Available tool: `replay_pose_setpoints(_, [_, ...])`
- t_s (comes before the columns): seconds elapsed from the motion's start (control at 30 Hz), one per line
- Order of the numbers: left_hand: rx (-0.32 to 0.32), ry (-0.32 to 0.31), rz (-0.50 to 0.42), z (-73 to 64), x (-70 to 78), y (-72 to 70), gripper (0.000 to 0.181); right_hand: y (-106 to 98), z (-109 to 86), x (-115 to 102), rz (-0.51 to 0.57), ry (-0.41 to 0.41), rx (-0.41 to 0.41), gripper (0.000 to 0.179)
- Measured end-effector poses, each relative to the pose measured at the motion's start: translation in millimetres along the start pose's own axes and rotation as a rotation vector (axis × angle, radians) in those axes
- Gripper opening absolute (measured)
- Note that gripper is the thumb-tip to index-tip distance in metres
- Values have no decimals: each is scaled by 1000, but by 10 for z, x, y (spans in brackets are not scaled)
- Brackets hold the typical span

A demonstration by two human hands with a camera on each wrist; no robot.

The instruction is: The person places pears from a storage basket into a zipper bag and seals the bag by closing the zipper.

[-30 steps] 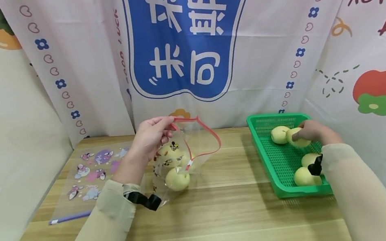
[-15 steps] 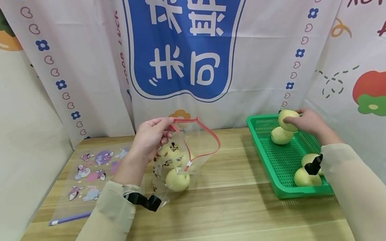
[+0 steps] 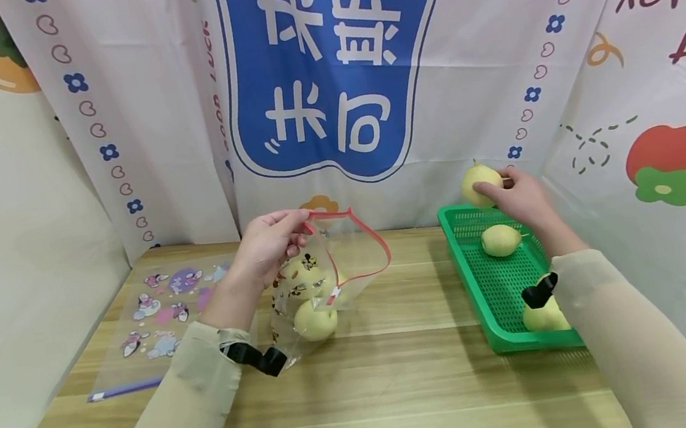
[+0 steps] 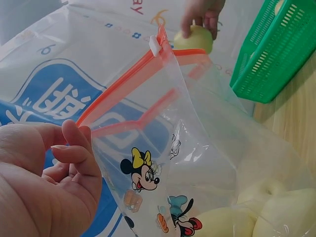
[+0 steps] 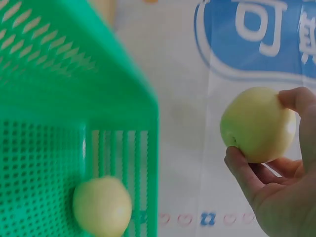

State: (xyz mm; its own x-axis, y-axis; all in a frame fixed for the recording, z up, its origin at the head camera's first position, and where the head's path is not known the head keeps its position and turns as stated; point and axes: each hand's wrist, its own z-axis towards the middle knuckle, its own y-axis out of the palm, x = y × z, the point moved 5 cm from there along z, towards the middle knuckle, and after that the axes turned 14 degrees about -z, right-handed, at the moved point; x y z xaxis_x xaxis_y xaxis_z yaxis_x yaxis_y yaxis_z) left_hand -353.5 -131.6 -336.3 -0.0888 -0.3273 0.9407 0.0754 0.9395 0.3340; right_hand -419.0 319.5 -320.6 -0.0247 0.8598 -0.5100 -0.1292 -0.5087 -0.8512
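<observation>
Pear point(image 3: 478, 182) in R hand point(image 3: 524, 202), clr bag point(image 4: 205, 160) in L hand point(image 3: 267, 249).

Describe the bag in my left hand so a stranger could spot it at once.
Start at the wooden table, to the left of the green basket. There your left hand holds up a clear bag with pears inside. Unlike the flat bag beside it, edged in purple, this one has a red rim.
</observation>
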Motion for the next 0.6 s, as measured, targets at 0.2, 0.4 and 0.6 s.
replay_pose_setpoints(0.2, [-14, 10, 12, 3, -3, -7, 23, 48, -56, -338, 124, -12, -9, 90])
replay_pose_setpoints(0.4, [-12, 5, 11, 0, -1, -4, 33, 131, -166, -731, 211, -59, -54, 84])
replay_pose_setpoints(0.6, [-11, -1, 5, -9, 9, -1, 37, 233, -281, -1097, 245, -134, -88, 82])
